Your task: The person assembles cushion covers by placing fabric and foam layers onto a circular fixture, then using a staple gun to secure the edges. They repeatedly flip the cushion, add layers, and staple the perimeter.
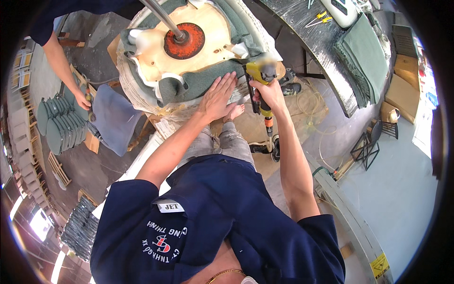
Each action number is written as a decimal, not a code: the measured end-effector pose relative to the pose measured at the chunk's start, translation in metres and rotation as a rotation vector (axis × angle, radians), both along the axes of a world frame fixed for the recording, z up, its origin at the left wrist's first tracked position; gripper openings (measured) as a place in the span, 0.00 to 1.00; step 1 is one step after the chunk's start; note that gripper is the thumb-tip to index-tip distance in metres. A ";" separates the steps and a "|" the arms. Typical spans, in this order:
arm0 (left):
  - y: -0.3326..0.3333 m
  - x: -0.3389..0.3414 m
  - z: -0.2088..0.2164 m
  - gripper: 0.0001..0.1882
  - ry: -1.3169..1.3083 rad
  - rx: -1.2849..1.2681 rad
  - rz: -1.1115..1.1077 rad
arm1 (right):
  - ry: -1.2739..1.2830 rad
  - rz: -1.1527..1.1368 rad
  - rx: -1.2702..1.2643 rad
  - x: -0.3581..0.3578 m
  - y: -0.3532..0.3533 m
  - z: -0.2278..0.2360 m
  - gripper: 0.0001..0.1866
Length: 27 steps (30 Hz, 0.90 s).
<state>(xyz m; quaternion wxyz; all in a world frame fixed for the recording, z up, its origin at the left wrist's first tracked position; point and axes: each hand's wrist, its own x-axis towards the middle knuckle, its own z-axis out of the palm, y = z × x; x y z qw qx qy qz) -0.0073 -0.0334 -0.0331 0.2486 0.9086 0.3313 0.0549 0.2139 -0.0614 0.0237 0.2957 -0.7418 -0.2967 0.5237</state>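
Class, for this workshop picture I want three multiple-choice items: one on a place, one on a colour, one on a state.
1. Where does the left hand rest?
A. flat on the green fabric at the seat's edge
B. on the floor
C. on the folded cloth pile

2. What colour is the body of the staple gun?
A. white
B. yellow
C. pink

3. How is the right hand?
A. open and empty
B. resting on a knee
C. closed around the staple gun's handle

Answers: 1 A, its fingers lie spread on the fabric; 2 B, its casing shows yellow beside the black parts; 3 C, the fingers wrap the grip.
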 end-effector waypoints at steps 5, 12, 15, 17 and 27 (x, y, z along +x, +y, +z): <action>0.010 -0.001 0.010 0.56 0.035 -0.043 0.015 | -0.273 0.170 -0.120 -0.014 0.023 0.010 0.22; 0.018 0.015 0.008 0.56 0.152 -0.033 0.015 | -0.506 0.268 -0.070 -0.018 0.040 0.000 0.25; 0.019 0.013 0.009 0.55 0.105 -0.022 0.000 | -0.371 0.247 -0.157 -0.004 0.051 0.004 0.23; 0.013 -0.005 0.008 0.55 -0.005 0.002 -0.029 | -0.340 0.250 -0.112 -0.001 0.043 0.001 0.23; 0.021 -0.014 0.014 0.56 0.055 -0.097 -0.079 | -0.440 0.358 -0.017 -0.022 0.036 0.010 0.23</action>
